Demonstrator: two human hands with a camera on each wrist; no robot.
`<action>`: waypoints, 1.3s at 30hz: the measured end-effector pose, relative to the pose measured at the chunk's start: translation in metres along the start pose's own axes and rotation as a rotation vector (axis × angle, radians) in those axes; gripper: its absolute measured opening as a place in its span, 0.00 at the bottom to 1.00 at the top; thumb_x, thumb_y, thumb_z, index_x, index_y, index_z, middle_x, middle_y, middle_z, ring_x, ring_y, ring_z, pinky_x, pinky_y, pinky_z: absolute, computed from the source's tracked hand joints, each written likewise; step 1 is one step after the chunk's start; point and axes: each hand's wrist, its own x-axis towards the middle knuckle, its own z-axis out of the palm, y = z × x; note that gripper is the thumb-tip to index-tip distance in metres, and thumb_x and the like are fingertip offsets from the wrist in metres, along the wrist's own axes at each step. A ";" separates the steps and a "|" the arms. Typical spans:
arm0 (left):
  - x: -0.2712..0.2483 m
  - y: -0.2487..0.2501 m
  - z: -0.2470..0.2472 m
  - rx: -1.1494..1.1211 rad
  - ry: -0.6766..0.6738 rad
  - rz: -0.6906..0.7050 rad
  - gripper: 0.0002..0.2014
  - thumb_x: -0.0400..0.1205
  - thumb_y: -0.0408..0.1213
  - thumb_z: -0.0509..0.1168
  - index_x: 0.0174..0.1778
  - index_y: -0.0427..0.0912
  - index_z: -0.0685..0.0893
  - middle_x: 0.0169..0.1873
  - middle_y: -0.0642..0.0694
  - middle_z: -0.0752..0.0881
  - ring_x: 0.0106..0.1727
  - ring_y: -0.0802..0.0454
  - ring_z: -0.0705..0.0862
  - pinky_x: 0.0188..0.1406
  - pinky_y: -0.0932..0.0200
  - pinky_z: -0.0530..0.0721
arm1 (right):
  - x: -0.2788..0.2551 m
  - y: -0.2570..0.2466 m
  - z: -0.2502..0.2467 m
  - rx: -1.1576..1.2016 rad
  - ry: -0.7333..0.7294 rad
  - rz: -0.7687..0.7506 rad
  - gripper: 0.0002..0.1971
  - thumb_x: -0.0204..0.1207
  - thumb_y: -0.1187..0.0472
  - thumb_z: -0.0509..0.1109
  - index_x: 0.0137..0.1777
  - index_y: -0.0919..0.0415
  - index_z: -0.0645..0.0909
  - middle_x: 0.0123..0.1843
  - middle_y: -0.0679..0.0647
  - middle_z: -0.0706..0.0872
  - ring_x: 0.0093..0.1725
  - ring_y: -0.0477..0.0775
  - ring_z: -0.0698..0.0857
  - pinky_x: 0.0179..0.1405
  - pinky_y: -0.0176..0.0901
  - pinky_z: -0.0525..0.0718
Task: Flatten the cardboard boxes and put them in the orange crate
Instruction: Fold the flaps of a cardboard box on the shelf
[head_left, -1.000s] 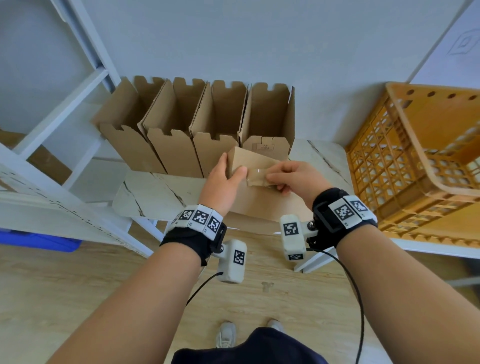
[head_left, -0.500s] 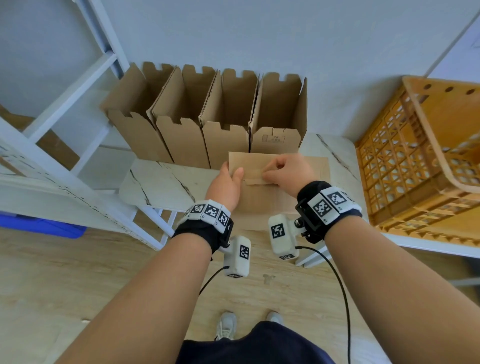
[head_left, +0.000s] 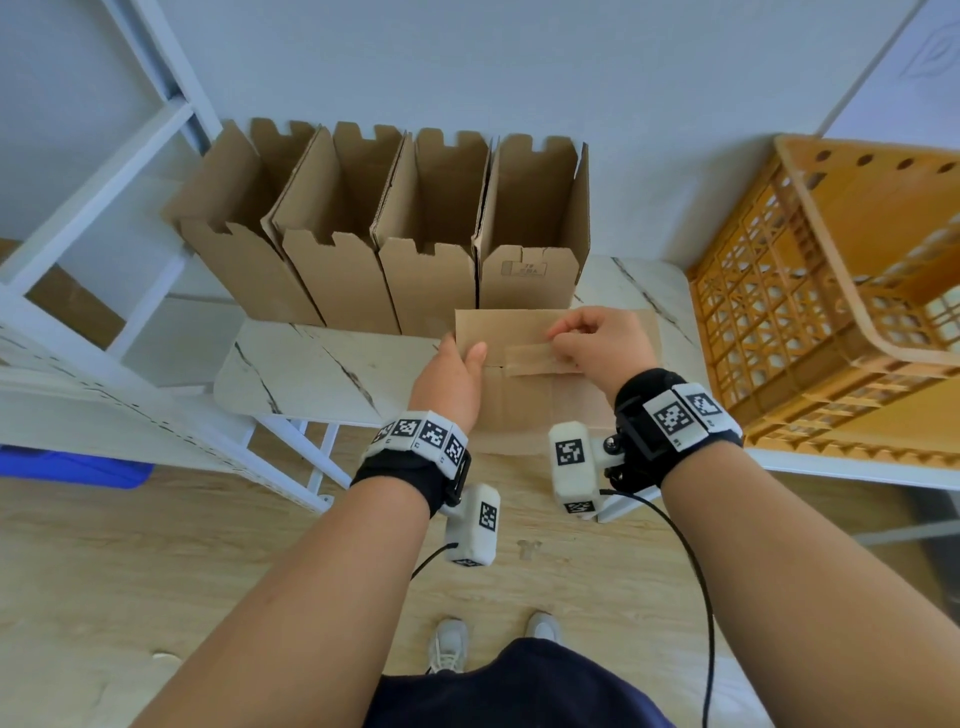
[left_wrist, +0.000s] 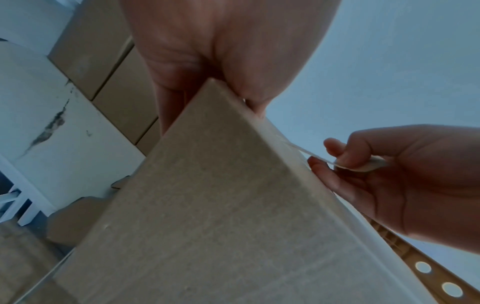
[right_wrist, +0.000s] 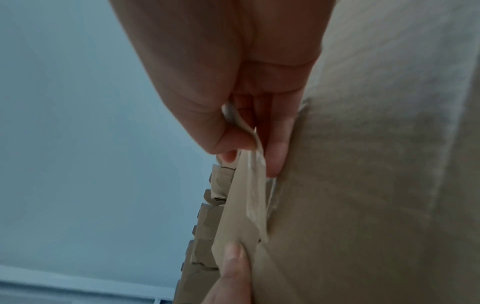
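Observation:
A closed cardboard box (head_left: 524, 387) stands on the marble table (head_left: 311, 374), its taped face up. My left hand (head_left: 457, 369) grips its left edge, thumb on top; the left wrist view shows that hand (left_wrist: 228, 61) clamped over the box (left_wrist: 207, 205) corner. My right hand (head_left: 597, 345) pinches a strip of brown tape (head_left: 530, 358) partly peeled off the seam. The right wrist view shows thumb and finger of the right hand (right_wrist: 241, 148) holding the lifted tape (right_wrist: 252, 185) off the box (right_wrist: 376, 185). The orange crate (head_left: 831, 312) sits to the right.
Several open cardboard boxes (head_left: 395, 234) stand in a row against the wall behind the held box. A white metal shelf frame (head_left: 104, 260) stands to the left, with a blue bin (head_left: 72, 467) beneath. Wooden floor (head_left: 156, 571) lies below.
The box went from tilted and lifted to standing squarely on the table. My right hand has pulled the tape rightward along the seam, so more of the strip is peeled.

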 end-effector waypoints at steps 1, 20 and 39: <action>0.000 0.000 0.001 0.000 -0.005 0.002 0.26 0.88 0.52 0.49 0.78 0.42 0.65 0.64 0.42 0.82 0.63 0.42 0.81 0.56 0.51 0.77 | -0.001 0.002 0.000 0.025 0.014 0.006 0.08 0.73 0.70 0.69 0.38 0.58 0.86 0.36 0.49 0.84 0.36 0.46 0.82 0.40 0.37 0.85; 0.000 0.023 0.011 0.125 0.145 0.037 0.29 0.89 0.42 0.49 0.84 0.49 0.45 0.82 0.41 0.55 0.78 0.39 0.66 0.68 0.49 0.73 | 0.011 0.012 -0.032 -0.141 0.041 0.077 0.10 0.78 0.52 0.67 0.54 0.54 0.82 0.49 0.50 0.80 0.50 0.49 0.80 0.43 0.39 0.77; -0.010 0.033 0.045 0.611 0.040 0.434 0.27 0.89 0.41 0.42 0.84 0.45 0.43 0.84 0.50 0.40 0.84 0.52 0.36 0.83 0.47 0.39 | 0.002 0.024 -0.042 -0.143 0.072 -0.074 0.06 0.71 0.69 0.70 0.38 0.58 0.85 0.37 0.45 0.84 0.39 0.41 0.80 0.38 0.31 0.76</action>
